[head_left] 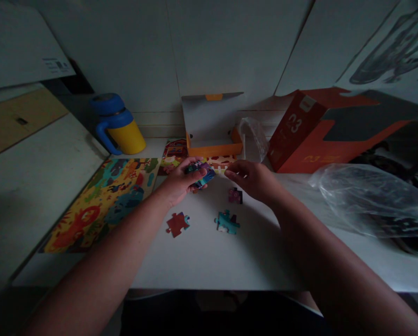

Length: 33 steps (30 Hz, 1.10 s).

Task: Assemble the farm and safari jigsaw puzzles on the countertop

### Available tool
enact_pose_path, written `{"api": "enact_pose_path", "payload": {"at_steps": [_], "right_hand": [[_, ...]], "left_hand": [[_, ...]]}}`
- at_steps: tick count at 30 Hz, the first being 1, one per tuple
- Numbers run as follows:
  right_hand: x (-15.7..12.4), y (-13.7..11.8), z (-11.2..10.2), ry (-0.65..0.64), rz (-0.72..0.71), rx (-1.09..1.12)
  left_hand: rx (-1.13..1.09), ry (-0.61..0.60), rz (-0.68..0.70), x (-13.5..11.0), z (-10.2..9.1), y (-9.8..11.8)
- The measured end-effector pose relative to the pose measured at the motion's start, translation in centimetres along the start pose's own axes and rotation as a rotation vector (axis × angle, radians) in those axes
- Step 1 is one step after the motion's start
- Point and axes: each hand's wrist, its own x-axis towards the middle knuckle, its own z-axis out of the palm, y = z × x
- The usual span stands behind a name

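My left hand [190, 179] is closed around a stack of jigsaw puzzle pieces [206, 176], purple, blue and green, with the thumb on top. My right hand [249, 177] hovers just right of it, fingers curled and tips close together; whether anything small is pinched there I cannot make out. Below the right hand a purple puzzle piece [234, 196] lies on the white table [209, 261]. Nearer to me are a teal puzzle piece [227, 222] and, to its left, a red-brown puzzle piece [178, 224].
A colourful animal picture sheet [107, 200] lies at the left. Behind it stands a blue and yellow jug [127, 133]. An open orange box [214, 150] sits at the back. To the right are a large orange box [321, 135] and a clear plastic bag [373, 200].
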Motion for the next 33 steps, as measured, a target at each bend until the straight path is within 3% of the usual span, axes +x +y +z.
{"api": "enact_pose_path", "payload": {"at_steps": [5, 10, 15, 19, 24, 28, 33], "right_hand": [[-0.6, -2.1, 2.5, -0.094, 0.111, 0.518], [-0.4, -1.5, 3.0, -0.076, 0.193, 0.688], [0.2, -0.8, 1.9, -0.020, 0.215, 0.826], [0.6, 0.3, -0.5, -0.023, 0.223, 0.608], [0.2, 1.4, -2.6, -0.373, 0.216, 0.333], [-0.2, 1.2, -3.1, -0.581, 0.210, 0.173], [-0.5, 0.7, -2.4, -0.671, 0.280, 0.150]], "left_hand": [[0.066, -0.022, -0.040, -0.4, 0.6, -0.4], [0.039, -0.052, -0.053, -0.3, 0.4, -0.2], [0.054, -0.001, -0.043, -0.1, 0.2, -0.1], [-0.005, 0.070, 0.013, 0.1, 0.3, 0.3], [-0.060, 0.136, 0.063, 0.2, 0.4, 0.7], [-0.055, 0.124, 0.062, 0.2, 0.4, 0.5], [-0.014, 0.111, 0.044, 0.2, 0.3, 0.2]]}}
